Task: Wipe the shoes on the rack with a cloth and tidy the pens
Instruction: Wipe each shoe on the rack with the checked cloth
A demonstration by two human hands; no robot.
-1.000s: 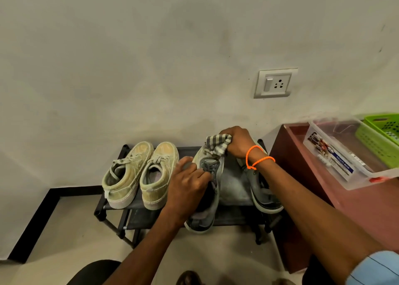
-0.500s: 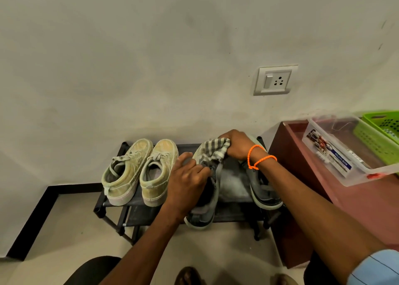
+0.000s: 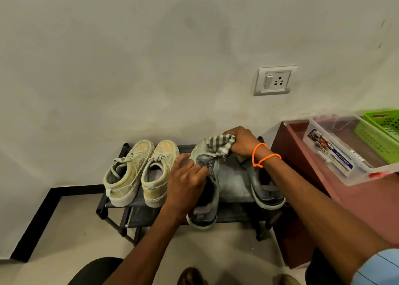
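Note:
A low black shoe rack point(image 3: 232, 178) stands against the wall. Two pale yellow-green sneakers point(image 3: 138, 172) sit on its left half. A grey shoe point(image 3: 204, 207) lies in the middle, and my left hand point(image 3: 185, 181) grips it at the laces and collar. My right hand point(image 3: 241, 143) holds a grey-and-white striped cloth point(image 3: 219, 145) bunched against the toe of that shoe. A second grey shoe point(image 3: 266, 189) sits at the right of the rack, partly under my right forearm. No pens are visible.
A dark red table point(image 3: 356, 200) stands right of the rack, carrying a clear plastic box point(image 3: 347, 155) and a green basket point(image 3: 380, 133). A wall socket point(image 3: 275, 81) is above the rack. My feet and a dark knee show at the bottom edge.
The hands and cloth have stayed on the middle grey shoe, with only a slight shift of the cloth over its toe. The camera has tilted a little.

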